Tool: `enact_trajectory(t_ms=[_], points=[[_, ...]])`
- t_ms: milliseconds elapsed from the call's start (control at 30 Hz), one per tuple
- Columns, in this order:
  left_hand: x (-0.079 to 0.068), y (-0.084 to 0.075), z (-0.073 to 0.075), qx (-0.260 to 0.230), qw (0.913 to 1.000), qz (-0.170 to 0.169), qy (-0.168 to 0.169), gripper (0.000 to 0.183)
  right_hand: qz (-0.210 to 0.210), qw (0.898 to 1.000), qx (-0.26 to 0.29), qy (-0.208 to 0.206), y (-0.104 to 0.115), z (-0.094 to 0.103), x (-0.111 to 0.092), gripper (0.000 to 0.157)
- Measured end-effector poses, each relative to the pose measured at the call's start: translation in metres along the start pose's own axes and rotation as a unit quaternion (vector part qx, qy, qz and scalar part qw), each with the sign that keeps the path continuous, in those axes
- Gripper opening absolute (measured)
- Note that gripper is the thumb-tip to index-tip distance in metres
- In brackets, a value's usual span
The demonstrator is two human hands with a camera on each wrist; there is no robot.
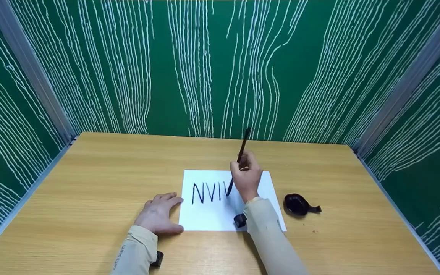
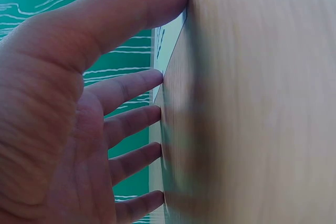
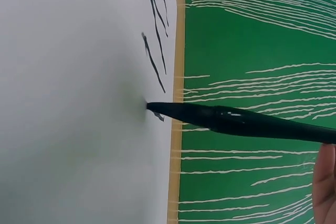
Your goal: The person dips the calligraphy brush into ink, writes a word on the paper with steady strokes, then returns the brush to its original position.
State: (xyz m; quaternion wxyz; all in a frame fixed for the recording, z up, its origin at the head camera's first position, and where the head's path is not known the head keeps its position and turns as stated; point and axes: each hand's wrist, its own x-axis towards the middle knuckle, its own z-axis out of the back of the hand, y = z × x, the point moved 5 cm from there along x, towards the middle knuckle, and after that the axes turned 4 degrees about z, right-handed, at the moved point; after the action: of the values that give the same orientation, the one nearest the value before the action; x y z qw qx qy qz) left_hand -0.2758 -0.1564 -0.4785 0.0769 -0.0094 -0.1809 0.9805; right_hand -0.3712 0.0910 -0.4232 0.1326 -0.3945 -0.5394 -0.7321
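A white sheet of paper [image 1: 208, 221] lies on the wooden table, bearing black strokes [image 1: 208, 192] that read like N, V, I and a partly covered further mark. My right hand [image 1: 247, 177] pinches a slim black brush [image 1: 244, 143] above the sheet. In the right wrist view the pointed tip of the brush [image 3: 231, 120] meets the paper at the last stroke. My left hand [image 1: 159, 214] rests at the sheet's left edge with fingers spread. Seen from the left wrist, the thumb and fingertips [image 2: 152, 77] touch down along the paper's edge and the table.
A small black dish [image 1: 296, 204] with a short handle stands right of the paper, beside my right forearm. Green panels [image 1: 220, 76] with white wavy lines enclose the table [image 1: 109, 172] at the back and both sides. Grey posts [image 1: 40, 76] mark the corners.
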Motion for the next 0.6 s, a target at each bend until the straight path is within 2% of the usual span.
enact_trajectory(t_ms=[600], points=[[-0.0005,-0.001,0.001,-0.004,1.0,0.003,-0.001,0.081,-0.005,1.0,-0.009,0.017,0.0017,-0.0003,0.0001,0.012]])
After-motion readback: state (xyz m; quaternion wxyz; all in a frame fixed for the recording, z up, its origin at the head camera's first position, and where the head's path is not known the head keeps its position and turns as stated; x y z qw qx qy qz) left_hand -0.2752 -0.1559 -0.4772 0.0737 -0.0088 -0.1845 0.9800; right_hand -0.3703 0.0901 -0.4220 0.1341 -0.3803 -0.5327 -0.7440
